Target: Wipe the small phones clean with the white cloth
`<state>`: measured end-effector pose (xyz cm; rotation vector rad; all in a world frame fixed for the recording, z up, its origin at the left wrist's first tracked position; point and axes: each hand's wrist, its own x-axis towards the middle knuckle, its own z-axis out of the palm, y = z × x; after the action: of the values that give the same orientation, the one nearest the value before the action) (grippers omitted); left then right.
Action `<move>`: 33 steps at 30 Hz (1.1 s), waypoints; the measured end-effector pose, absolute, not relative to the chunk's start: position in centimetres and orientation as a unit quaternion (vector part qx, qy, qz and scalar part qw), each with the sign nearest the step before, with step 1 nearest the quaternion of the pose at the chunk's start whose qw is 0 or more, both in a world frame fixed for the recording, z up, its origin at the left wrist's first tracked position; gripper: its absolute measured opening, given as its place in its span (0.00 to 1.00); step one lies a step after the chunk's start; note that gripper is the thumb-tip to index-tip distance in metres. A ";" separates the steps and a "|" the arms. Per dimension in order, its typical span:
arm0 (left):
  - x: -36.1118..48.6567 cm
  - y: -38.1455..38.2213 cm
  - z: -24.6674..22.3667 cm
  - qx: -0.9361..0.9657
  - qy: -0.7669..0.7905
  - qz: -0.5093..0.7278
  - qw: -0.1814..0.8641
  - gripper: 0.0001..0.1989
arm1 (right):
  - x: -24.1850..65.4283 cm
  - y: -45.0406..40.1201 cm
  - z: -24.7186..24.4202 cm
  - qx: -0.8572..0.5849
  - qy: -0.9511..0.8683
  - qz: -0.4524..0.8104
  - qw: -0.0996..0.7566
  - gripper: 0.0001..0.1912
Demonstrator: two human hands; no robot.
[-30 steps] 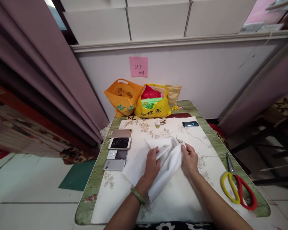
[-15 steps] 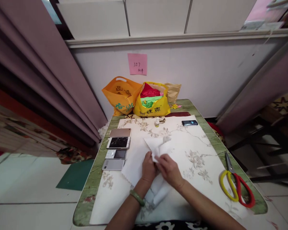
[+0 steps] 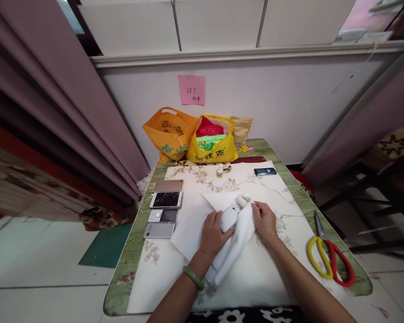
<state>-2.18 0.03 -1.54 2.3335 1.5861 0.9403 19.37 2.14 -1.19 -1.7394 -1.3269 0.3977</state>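
Observation:
A white cloth [image 3: 192,226] with a zigzag-cut edge lies spread at the middle of the table. On it rests a small white, rounded, soft-looking thing [image 3: 229,218] with a black dot like an eye, perhaps a plush toy. My left hand [image 3: 212,233], below a green bangle, holds this soft thing between thumb and fingers from the left. With fingers pinched, my right hand [image 3: 265,220] grips the raised right edge of the cloth beside it. Part of the soft thing is hidden by the cloth folds.
Several phones [image 3: 166,200] line the left side; another phone [image 3: 265,172] lies at the back right. Large scissors [image 3: 328,255] with yellow and red handles are at right. A small bottle [image 3: 220,171] stands before an orange bag [image 3: 170,134] and a yellow bag [image 3: 212,154].
My hands were close together over bunched cloth. Now the right hand has moved right and up, drawing the cloth edge aside, and the white soft thing with its black dot shows.

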 end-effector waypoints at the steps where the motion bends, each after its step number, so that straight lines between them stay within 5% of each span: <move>1: -2.2 -0.1 -1.5 0.784 0.533 0.309 0.080 0.33 | 19.5 1.9 -1.3 -0.707 -0.510 0.178 0.457 0.21; 8: -2.3 -0.4 -1.9 0.773 0.541 0.322 0.073 0.39 | 17.9 1.2 0.7 -0.651 -0.542 0.226 0.481 0.22; 16: -2.8 -0.1 -2.8 0.754 0.542 0.356 0.104 0.38 | 12.1 -0.4 1.0 -0.519 -0.811 0.119 0.244 0.12; 22: -2.7 -0.1 -2.3 0.738 0.557 0.345 0.160 0.47 | 16.0 2.2 0.3 -0.664 -0.693 0.060 0.275 0.14; 29: -2.8 -0.1 -2.6 0.749 0.542 0.352 0.149 0.45 | 13.6 -0.1 0.7 -0.484 -0.832 0.097 0.253 0.12; 33: -2.8 -0.1 -2.5 0.746 0.548 0.349 0.147 0.46 | 15.2 1.6 0.7 -0.574 -0.774 0.069 0.257 0.10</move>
<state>-2.78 -0.09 -2.45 2.1452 1.5775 1.0035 15.23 1.59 0.74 -1.5570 -2.1011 0.1885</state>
